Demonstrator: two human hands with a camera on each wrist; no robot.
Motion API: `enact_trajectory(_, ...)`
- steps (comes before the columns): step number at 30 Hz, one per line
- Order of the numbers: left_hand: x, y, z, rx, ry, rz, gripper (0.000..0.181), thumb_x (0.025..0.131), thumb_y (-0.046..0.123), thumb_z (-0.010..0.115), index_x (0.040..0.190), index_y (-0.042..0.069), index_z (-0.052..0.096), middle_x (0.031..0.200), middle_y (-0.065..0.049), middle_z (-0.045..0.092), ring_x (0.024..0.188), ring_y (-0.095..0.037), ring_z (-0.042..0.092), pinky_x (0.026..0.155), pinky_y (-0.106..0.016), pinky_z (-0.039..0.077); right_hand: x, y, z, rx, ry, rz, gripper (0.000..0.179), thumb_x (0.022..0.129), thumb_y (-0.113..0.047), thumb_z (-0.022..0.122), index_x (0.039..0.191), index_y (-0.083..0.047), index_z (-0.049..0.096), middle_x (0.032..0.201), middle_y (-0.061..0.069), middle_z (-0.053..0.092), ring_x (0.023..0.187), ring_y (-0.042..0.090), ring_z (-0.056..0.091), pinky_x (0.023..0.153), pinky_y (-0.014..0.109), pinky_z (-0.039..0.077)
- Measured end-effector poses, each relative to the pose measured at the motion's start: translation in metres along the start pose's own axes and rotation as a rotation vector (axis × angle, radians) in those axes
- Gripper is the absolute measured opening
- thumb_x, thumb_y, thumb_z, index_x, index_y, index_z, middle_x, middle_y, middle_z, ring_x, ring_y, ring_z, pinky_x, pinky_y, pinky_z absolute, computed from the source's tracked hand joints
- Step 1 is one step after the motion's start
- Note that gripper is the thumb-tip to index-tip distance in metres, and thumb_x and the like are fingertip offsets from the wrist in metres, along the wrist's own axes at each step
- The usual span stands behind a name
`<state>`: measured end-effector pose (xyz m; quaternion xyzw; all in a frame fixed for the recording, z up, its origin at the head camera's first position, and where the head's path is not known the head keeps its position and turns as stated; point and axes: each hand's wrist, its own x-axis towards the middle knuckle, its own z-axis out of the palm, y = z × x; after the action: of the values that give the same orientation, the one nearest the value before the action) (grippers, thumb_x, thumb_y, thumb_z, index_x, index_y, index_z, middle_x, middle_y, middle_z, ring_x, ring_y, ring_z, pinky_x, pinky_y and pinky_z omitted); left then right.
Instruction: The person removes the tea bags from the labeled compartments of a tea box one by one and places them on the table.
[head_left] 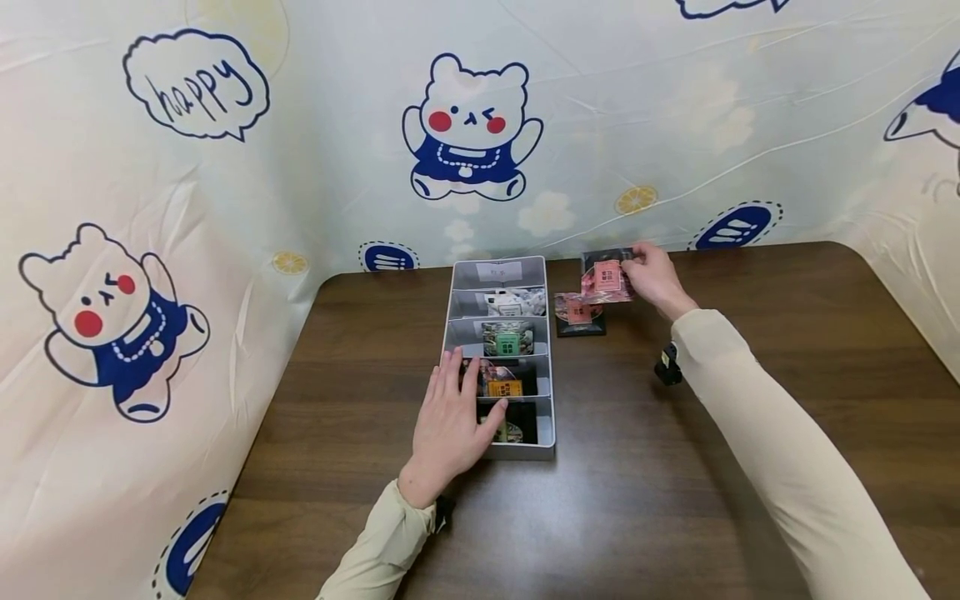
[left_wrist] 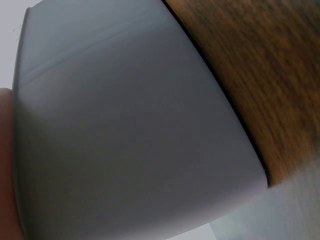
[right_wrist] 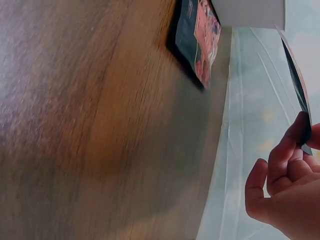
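Note:
My right hand (head_left: 660, 279) pinches a flat sachet (head_left: 607, 275) with a pink label by its right edge, above the table. In the right wrist view, thumb and fingers grip this thin sachet (right_wrist: 298, 82), seen edge-on. Another dark sachet with a reddish label (head_left: 580, 315) lies beside the grey divided box (head_left: 517, 452), partly covered by the held one. My left hand (head_left: 450, 425) rests on the box's left edge near the front, fingers extended over it. The left wrist view is mostly the box's grey side wall (left_wrist: 125, 125).
Inside the box stand a white sachet (head_left: 517, 302), a green-labelled one (head_left: 508, 340), an orange-labelled one (head_left: 506, 386) and a dark one (head_left: 528, 421). The back compartment carries a paper label (head_left: 498, 272). A printed cloth (head_left: 600, 125) hangs behind the brown table (head_left: 622, 500).

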<state>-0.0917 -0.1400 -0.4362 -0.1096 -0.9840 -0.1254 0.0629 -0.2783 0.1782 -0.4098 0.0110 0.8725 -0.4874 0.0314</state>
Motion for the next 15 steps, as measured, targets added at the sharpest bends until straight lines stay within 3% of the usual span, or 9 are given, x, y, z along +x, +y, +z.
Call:
enact_trajectory(7, 0.000, 0.001, -0.001, -0.003, -0.014, -0.008, 0.074, 0.093, 0.056, 0.045, 0.148, 0.008, 0.037, 0.159, -0.019, 0.023, 0.149, -0.033, 0.018, 0.122, -0.046, 0.015, -0.002, 0.007, -0.006, -0.007, -0.010, 0.012, 0.043, 0.100, -0.014, 0.040, 0.137, 0.008, 0.041, 0.121, 0.027, 0.053, 0.101, 0.027, 0.049, 0.088, 0.041, 0.044)
enact_trajectory(15, 0.000, 0.001, -0.001, 0.004, -0.012, -0.005, 0.074, 0.093, 0.056, 0.045, 0.148, 0.007, 0.038, 0.158, -0.019, 0.024, 0.149, -0.032, 0.018, 0.122, -0.046, 0.015, -0.003, 0.016, -0.013, -0.029, -0.024, 0.034, 0.044, 0.100, -0.013, 0.040, 0.138, 0.009, 0.040, 0.122, 0.028, 0.052, 0.103, 0.029, 0.049, 0.089, 0.042, 0.044)
